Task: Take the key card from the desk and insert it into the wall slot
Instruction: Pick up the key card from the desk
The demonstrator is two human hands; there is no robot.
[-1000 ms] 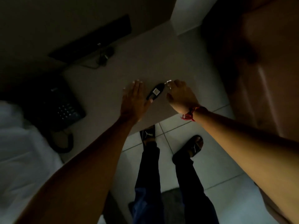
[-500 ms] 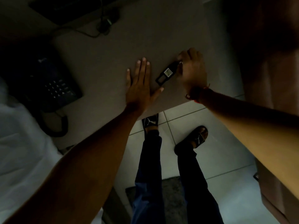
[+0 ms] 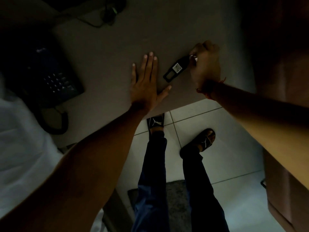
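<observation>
The key card [image 3: 176, 68] is a slim black tag with a small pale sticker and a cut-out loop at its near end. It lies slanted near the front right corner of the grey desk [image 3: 117, 47]. My right hand [image 3: 205, 66] is curled over its far end, with the fingertips pinching the metal ring there. My left hand [image 3: 147, 82] rests flat on the desk just left of the card, fingers spread, not touching it. No wall slot is in view.
A dark desk phone [image 3: 50, 76] with a coiled cord sits at the left. A cable and plug [image 3: 108, 12] lie at the back. A brown wooden panel [image 3: 284, 64] stands on the right. My legs and sandals stand on pale floor tiles [image 3: 234, 156].
My right hand has closed its fingers onto the card's far end. The view has tipped down and nearer to the desk. My left hand has stayed flat beside the card.
</observation>
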